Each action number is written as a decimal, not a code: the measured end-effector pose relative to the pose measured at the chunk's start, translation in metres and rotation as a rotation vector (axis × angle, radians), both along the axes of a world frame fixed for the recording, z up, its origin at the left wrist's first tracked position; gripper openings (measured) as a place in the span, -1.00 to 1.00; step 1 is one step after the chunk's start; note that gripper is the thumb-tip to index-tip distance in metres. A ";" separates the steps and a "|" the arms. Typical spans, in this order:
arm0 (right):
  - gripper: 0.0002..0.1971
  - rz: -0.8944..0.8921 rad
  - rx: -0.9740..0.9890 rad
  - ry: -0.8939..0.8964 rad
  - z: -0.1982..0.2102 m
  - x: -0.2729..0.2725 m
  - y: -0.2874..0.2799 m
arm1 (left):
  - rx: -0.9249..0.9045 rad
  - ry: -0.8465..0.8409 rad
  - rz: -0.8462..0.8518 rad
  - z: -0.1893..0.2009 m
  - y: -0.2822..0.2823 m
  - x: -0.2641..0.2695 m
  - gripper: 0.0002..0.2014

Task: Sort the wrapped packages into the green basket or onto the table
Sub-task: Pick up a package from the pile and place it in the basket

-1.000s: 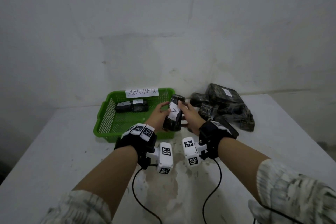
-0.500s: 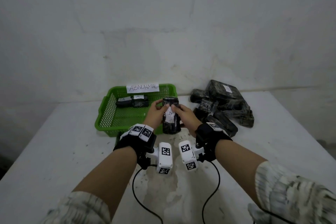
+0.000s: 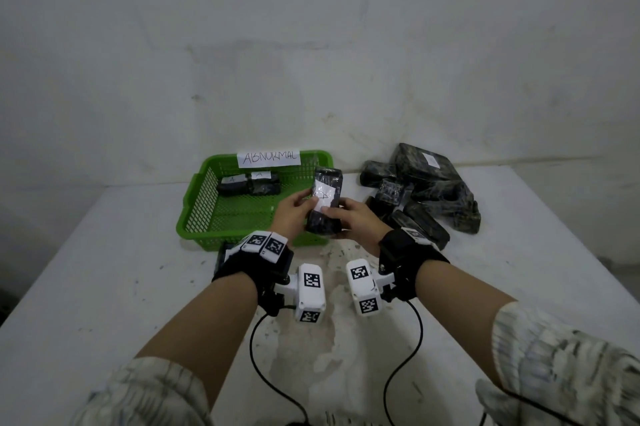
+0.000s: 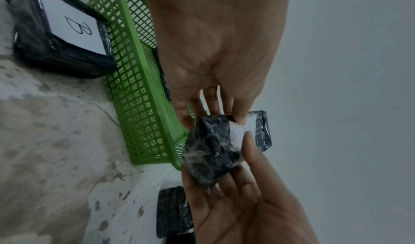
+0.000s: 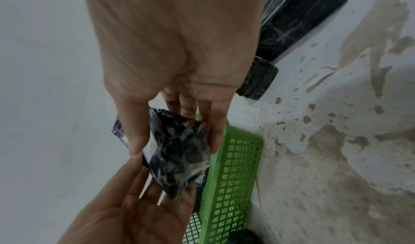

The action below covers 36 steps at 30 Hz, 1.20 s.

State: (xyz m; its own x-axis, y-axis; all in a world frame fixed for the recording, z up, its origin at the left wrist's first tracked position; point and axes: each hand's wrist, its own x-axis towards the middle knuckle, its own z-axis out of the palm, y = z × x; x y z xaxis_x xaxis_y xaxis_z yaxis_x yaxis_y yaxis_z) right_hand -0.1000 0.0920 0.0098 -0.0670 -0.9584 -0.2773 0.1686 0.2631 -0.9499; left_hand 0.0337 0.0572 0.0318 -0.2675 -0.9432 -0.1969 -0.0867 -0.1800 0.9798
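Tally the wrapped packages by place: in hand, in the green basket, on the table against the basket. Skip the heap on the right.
Held package, between left hand and right hand: 1
Basket packages in green basket: 2
B package on table: 1
Total: 4

The green basket (image 3: 194, 204) sits toward the table's (image 3: 104, 304) back edge, left of centre, with two wrapped packages (image 3: 248, 183) along its far wall, leaving its near mesh floor bare; a pile of wrapped packages (image 3: 426, 193) crowds the back right, reaching forward beside the right hand (image 3: 353, 221); another package labelled B (image 4: 60, 40) lies tight against the basket's near left corner; both hands and the held package (image 3: 323, 206) hang over the basket's near right corner; the table's left side, front edge and far right lie bare.
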 end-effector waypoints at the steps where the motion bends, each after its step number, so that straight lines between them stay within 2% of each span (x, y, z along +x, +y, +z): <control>1: -0.69 0.008 -0.005 -0.010 -0.001 0.000 0.000 | 0.002 0.009 -0.007 -0.001 -0.001 0.001 -0.59; 7: -0.62 -0.030 -0.031 0.053 -0.006 -0.001 0.000 | 0.046 0.018 -0.052 -0.006 0.002 0.001 -0.52; 11: -0.54 0.044 -0.020 0.027 -0.008 -0.002 0.003 | 0.043 0.030 -0.038 -0.009 0.001 0.001 -0.53; 15: -0.44 0.020 -0.026 0.150 -0.010 -0.003 0.005 | 0.130 0.104 -0.057 -0.013 0.004 0.002 -0.54; 18: -0.39 0.003 -0.057 0.195 -0.009 -0.001 0.007 | 0.083 0.087 0.020 -0.017 0.003 0.000 -0.50; 20: -0.38 0.015 -0.080 0.192 -0.007 -0.001 0.008 | -0.023 0.023 0.113 -0.021 0.000 -0.001 -0.49; 23: -0.49 0.045 -0.084 0.185 -0.004 0.002 0.009 | -0.117 -0.067 0.134 -0.021 -0.004 0.000 -0.60; 26: -0.71 0.021 -0.115 0.212 -0.003 0.002 0.009 | 0.061 0.092 0.100 -0.017 -0.005 0.002 -0.85; 28: -0.80 0.028 -0.122 0.234 -0.001 0.001 0.009 | 0.151 0.150 0.066 -0.015 -0.003 0.003 -0.70; 31: -0.88 -0.015 -0.119 0.193 0.003 0.002 0.008 | 0.142 0.133 0.059 -0.018 -0.002 0.003 -0.53; 34: -0.86 -0.118 -0.096 0.138 0.005 0.007 0.005 | 0.166 0.138 0.053 -0.017 0.000 0.001 -0.58; 36: -0.72 -0.120 -0.084 0.150 0.005 0.010 0.003 | 0.195 0.170 0.005 -0.015 0.002 -0.001 -0.64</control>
State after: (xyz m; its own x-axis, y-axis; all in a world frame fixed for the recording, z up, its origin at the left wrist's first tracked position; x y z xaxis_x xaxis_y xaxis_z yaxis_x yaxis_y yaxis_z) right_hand -0.0897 0.0953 0.0148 -0.2163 -0.9604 -0.1755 0.0492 0.1688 -0.9844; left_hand 0.0327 0.0592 0.0170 -0.3079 -0.8932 -0.3278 0.0779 -0.3671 0.9269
